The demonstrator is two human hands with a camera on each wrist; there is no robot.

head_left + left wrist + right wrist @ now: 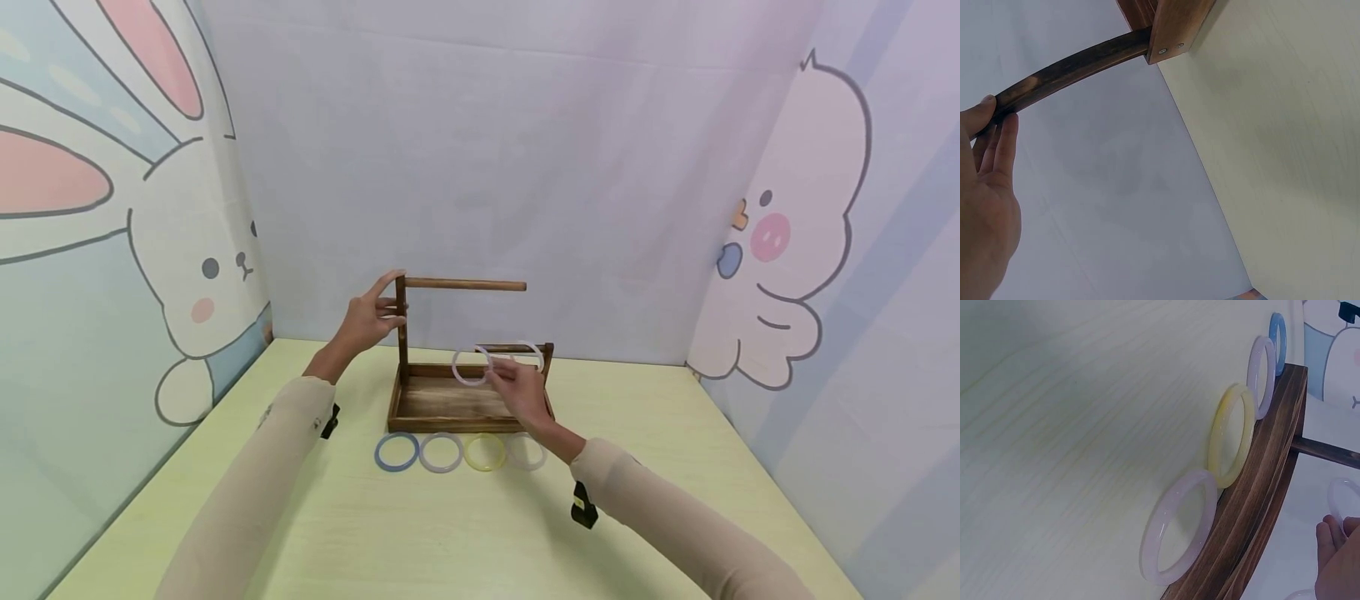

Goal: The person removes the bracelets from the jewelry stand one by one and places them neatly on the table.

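A dark wooden stand (471, 425) has a tray-like base, a tall left post (402, 333) bearing an upper bar (465, 284), and a short right post with a lower bar (502, 348). My left hand (367, 321) grips the tall post near its top; the left wrist view shows the thumb and fingers on either side of the post (1079, 69). Over the base, my right hand (521, 392) pinches a pale translucent bangle (453, 367) in front of the lower bar's free end. Another pale bangle (541, 357) hangs at that bar, partly hidden behind the right hand.
In front of the stand, a blue bangle (377, 452), a lavender bangle (422, 454), a yellow bangle (467, 452) and a pale pink bangle (1150, 544) lie in a row on the light wood-grain table (420, 533). Cloth walls with cartoon animals surround the table.
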